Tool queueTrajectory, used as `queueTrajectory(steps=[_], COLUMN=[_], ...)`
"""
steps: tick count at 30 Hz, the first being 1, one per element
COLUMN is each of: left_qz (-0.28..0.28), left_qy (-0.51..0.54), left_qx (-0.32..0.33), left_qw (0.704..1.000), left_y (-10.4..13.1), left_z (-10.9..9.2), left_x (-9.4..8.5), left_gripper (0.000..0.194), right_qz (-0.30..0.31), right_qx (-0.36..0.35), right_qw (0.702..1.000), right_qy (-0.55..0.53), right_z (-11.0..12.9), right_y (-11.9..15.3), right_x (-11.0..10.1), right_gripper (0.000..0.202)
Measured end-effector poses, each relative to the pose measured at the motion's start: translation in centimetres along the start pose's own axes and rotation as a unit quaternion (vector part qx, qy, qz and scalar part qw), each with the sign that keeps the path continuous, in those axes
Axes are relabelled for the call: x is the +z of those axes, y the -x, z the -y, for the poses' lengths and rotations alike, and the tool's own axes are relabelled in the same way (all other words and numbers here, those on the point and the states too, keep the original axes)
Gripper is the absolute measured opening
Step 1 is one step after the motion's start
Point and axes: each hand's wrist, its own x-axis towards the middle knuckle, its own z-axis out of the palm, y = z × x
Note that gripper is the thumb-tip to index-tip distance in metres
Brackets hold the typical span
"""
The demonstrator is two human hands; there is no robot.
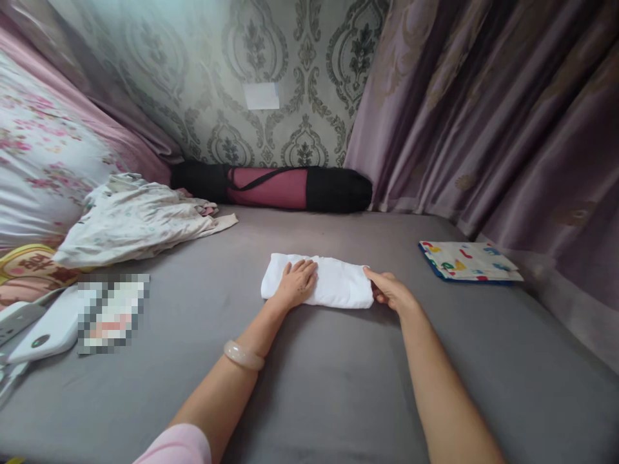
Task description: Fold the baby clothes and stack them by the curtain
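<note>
A white folded cloth [338, 283] lies as a long, flat bundle on the grey sheet [319, 380]. My left hand [297, 283] rests flat on its left part, fingers stretched out over the fabric. At the cloth's right end, my right hand [393, 291] grips the edge, thumb on top and fingers curled underneath. Something dark reddish shows by those fingers, too small to make out. A pale bangle [244, 355] circles my left wrist.
A black and maroon long bag [271, 188] lies along the patterned wall. To the right is a folded patterned cloth [469, 261]. Crumpled light fabric [140, 219], a white device [53, 325] and a power strip [17, 320] sit at left. Curtains [483, 109] hang at the right.
</note>
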Motion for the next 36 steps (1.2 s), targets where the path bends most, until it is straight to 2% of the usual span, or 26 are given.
queueTrajectory(steps=[7, 13, 18, 22, 27, 31, 34, 36], left_qz=[0.014, 0.03, 0.036, 0.041, 0.053, 0.072, 0.064, 0.035], left_qy=[-0.012, -0.011, -0.003, -0.017, -0.055, -0.067, -0.052, -0.031], left_qx=[-0.016, -0.032, -0.042, -0.031, 0.011, 0.038, 0.011, -0.025], left_qw=[1.0, 0.999, 0.998, 0.999, 0.997, 0.994, 0.997, 0.999], left_y=[0.1, 0.0, -0.2, -0.1, 0.2, 0.3, 0.8, 1.4], left_z=[-0.5, -0.6, -0.9, -1.0, -0.9, -0.3, 1.1, 2.7], left_x=[-0.2, -0.3, -0.4, -0.7, -1.2, -2.0, -3.4, -4.5], left_gripper=[0.048, 0.05, 0.052, 0.052, 0.049, 0.045, 0.048, 0.046], right_qz=[0.085, 0.121, 0.152, 0.18, 0.221, 0.191, 0.165, 0.159], right_qx=[0.011, -0.042, -0.073, -0.069, -0.056, -0.074, -0.095, -0.103], right_qw=[0.996, 0.985, 0.964, 0.95, 0.941, 0.962, 0.973, 0.978], right_qy=[0.006, -0.115, -0.206, -0.246, -0.249, -0.183, -0.128, -0.084], right_z=[-0.6, -0.2, 1.6, 3.9, 6.5, 7.1, 7.1, 7.0], right_y=[-0.3, 0.5, 1.7, 2.4, 2.7, 2.6, 2.6, 2.6], right_x=[-0.2, -0.2, 0.8, 3.7, 9.3, 12.8, 14.0, 14.6], right_gripper=[0.039, 0.026, 0.026, 0.025, 0.019, 0.016, 0.015, 0.013])
